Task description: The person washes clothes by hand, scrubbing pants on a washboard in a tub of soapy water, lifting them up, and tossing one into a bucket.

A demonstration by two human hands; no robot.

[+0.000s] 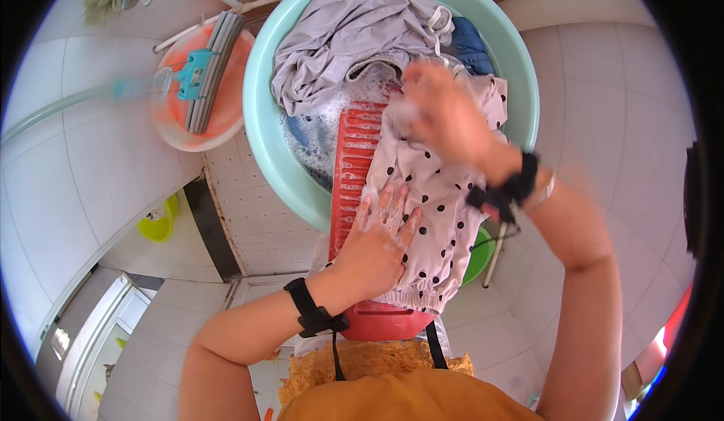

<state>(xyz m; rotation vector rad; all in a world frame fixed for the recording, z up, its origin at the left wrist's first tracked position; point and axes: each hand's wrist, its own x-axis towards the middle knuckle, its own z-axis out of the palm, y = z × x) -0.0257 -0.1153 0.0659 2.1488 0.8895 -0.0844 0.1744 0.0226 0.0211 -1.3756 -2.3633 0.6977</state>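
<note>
A red ridged washboard (354,168) leans from a large mint-green basin (264,130) toward my body. Over its right side lies a pale pink garment with black polka dots (441,217), its gathered elastic edge near me. My left hand (375,247) is flat on the garment, fingers spread and flecked with suds. Above the garment's upper part is my right hand (445,115), smeared by motion, so its grip cannot be made out. Soapy water, a lilac-grey garment (339,32) and a dark blue cloth (470,47) are in the basin.
To the left, a sponge mop head (215,74) with a turquoise clamp rests in an orange-pink basin (230,119). A green container (479,259) shows partly behind the garment on the right. Tiled walls (588,134) stand close by, and a yellow-green vessel (158,221) is at the lower left.
</note>
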